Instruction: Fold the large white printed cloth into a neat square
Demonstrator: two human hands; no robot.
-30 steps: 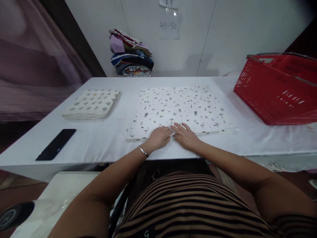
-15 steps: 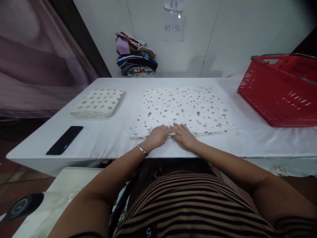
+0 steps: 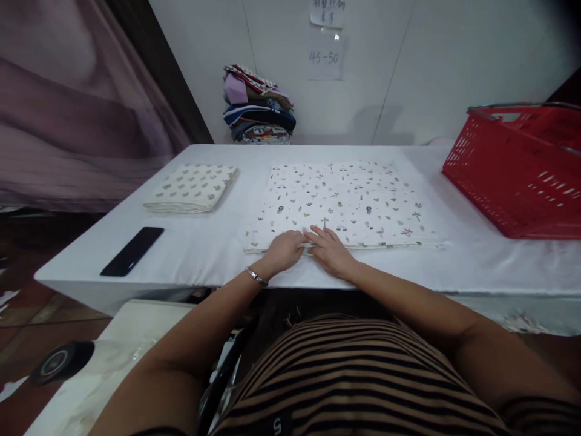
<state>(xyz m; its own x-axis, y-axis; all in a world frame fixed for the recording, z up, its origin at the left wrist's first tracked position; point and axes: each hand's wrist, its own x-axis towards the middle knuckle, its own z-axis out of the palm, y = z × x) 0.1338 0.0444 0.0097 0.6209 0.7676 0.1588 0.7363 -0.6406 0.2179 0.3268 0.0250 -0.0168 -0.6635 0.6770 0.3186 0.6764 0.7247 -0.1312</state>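
A white table [image 3: 204, 254] fills the middle of the view. On its left part lies a folded cloth [image 3: 193, 188] with small grey-green shapes, and nearer to the front edge, well apart from it, a black phone [image 3: 132, 251] lies flat. At the right end stands a red plastic basket [image 3: 517, 175] with a metal handle. Behind the table, against the white wall, there is a pile of folded clothes [image 3: 258, 106] in many colours. On the wall above hangs a paper sheet [image 3: 324, 57] with "45-50" written on it. At the far left a purple curtain [image 3: 68, 103] hangs down.
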